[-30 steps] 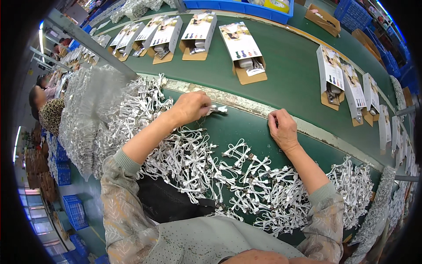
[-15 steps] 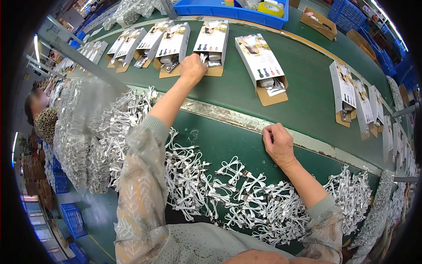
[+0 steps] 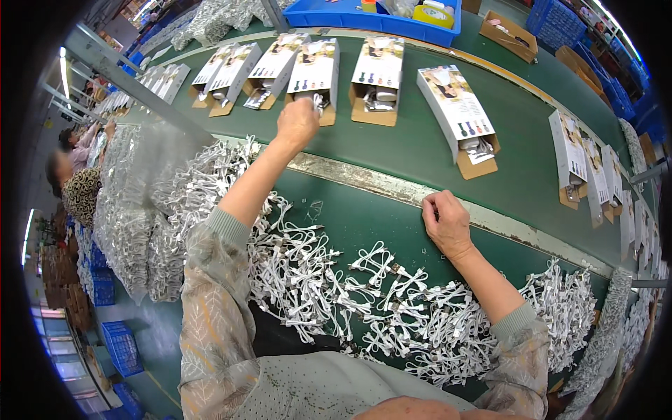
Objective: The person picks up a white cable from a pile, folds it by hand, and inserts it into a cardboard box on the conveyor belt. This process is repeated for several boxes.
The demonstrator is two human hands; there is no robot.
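Note:
My left hand (image 3: pixel 297 124) reaches to the mouth of a white printed box (image 3: pixel 313 66) on the green belt, fingers pinched on a bundled white cable (image 3: pixel 318 103). To its right, another box (image 3: pixel 378 64) holds a white item and a silver packet. Farther right lies a tilted box (image 3: pixel 458 105) with its brown flap down and similar contents. My right hand (image 3: pixel 448 222) rests at the worn metal edge (image 3: pixel 364 178), fingers curled in, with nothing visible in them. Many bundled white cables (image 3: pixel 420 322) lie on the green table before me.
More open boxes (image 3: pixel 227 73) stand to the left and others (image 3: pixel 570 154) to the right. A slanted metal post (image 3: pixel 140 98) crosses the left side beside bagged cables (image 3: pixel 126 231). A blue tray (image 3: pixel 329 15) with tape sits beyond the belt. Another person (image 3: pixel 80 196) is at far left.
The boxes on the belt have shifted to the right. My left hand has drawn slightly back and left, now at the neighbouring box's mouth. My right hand has barely moved.

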